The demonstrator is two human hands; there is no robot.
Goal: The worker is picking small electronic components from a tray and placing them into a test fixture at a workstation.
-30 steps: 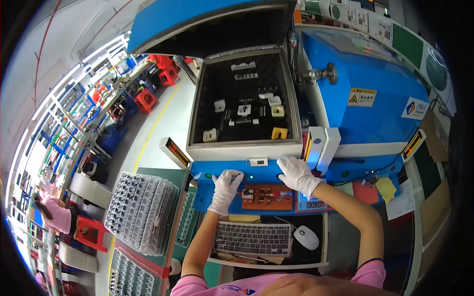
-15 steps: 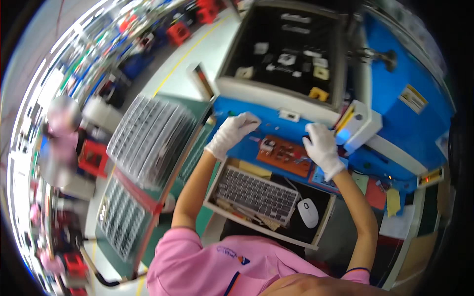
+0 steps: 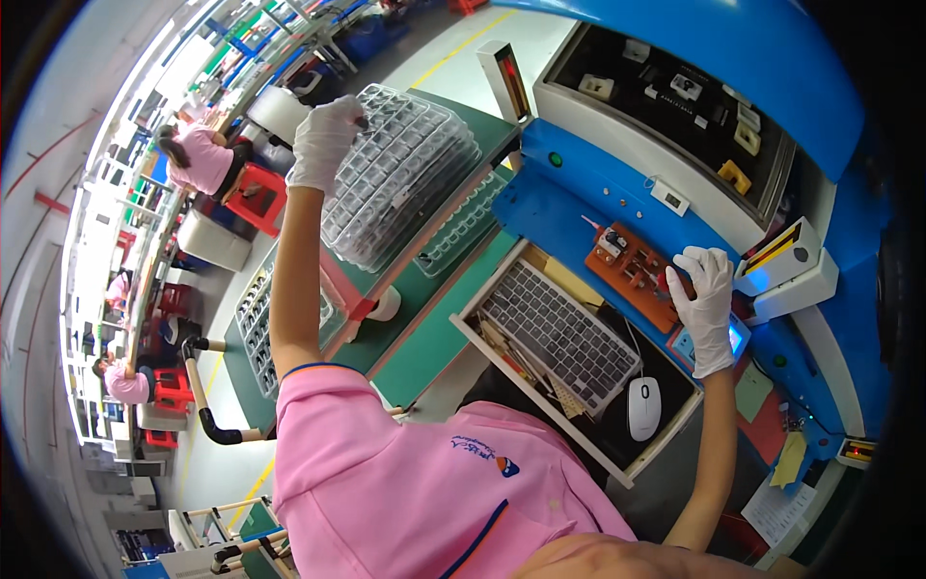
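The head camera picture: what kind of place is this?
Probably a factory workshop: there's a big blue-and-white machine, a stack of clear compartment trays, and a seated worker in pink farther back.

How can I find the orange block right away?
Find the big blue machine. On its front ledge, left of the gloved right hand, lies the orange block. Its colour and the small parts on top set it apart from the grey keyboard.

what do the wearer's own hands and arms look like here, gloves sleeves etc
The left hand and right hand both wear plain white, wrinkled gloves ending near the wrist. The forearms are bare. The left sleeve is short and pink, its hem trimmed in dark blue and orange.
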